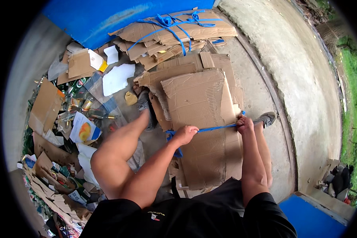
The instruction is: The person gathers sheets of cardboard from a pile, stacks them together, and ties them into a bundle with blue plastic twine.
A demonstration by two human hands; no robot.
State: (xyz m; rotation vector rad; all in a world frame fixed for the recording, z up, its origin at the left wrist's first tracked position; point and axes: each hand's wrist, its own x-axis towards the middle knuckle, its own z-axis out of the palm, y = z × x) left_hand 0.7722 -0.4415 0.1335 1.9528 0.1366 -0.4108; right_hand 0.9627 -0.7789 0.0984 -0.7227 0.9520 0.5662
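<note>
Between my legs lies a stack of flattened cardboard (198, 158), its brown top sheet creased and torn at the edges. A blue strap (216, 128) runs taut across that sheet from side to side. My left hand (186, 135) is closed on the strap near the stack's left edge. At the right edge my right hand (244, 123) is closed round the strap, with a short blue end poking out above the fist. More blue strap (178, 151) hangs loose by the left side, below my left hand.
Beyond the stack lies another cardboard bundle (202, 29) tied with blue strap. At left are a heap of glass bottles (87, 105), cardboard scraps and a white foam sheet (117, 79). A blue panel (103, 18) stands at the back; a raised concrete edge (265, 75) runs along the right.
</note>
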